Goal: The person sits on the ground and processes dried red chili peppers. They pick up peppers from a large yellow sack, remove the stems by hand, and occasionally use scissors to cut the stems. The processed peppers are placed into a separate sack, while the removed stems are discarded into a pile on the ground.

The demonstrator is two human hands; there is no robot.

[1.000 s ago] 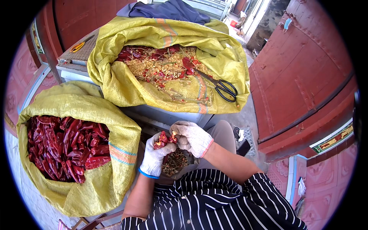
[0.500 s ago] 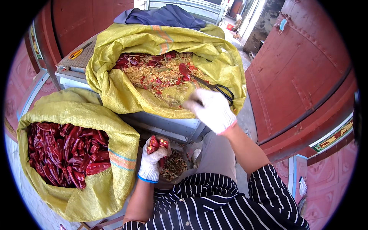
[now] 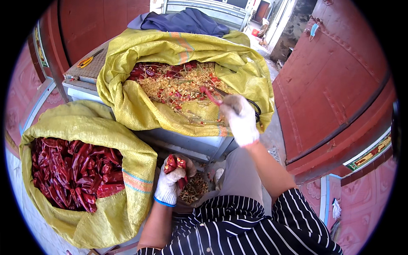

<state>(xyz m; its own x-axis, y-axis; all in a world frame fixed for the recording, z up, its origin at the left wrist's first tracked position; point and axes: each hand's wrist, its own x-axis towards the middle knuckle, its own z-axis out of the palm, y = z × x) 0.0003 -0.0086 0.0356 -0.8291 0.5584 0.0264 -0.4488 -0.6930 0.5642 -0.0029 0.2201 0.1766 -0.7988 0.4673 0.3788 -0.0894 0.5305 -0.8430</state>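
Observation:
My left hand, in a white knit glove with a blue cuff, is closed around several dried red chilies whose open ends show yellowish insides. My right hand, gloved in white with a pink cuff, is closed on a slightly blurred red chili above the upper yellow sack. Scissors with black handles lie on this sack, partly behind the right hand. Yellow chili seeds, stem bits and some red chilies cover the hollow of the sack.
A second yellow woven sack, full of whole dried red chilies, stands at the left. Below, between my legs, is a heap of cut stems. Orange-handled scissors lie at the back left near a dark cloth. A red door rises on the right.
My right hand has moved a little right and down and now has a red chili sticking out of its fingers. The left hand keeps its chilies in nearly the same place.

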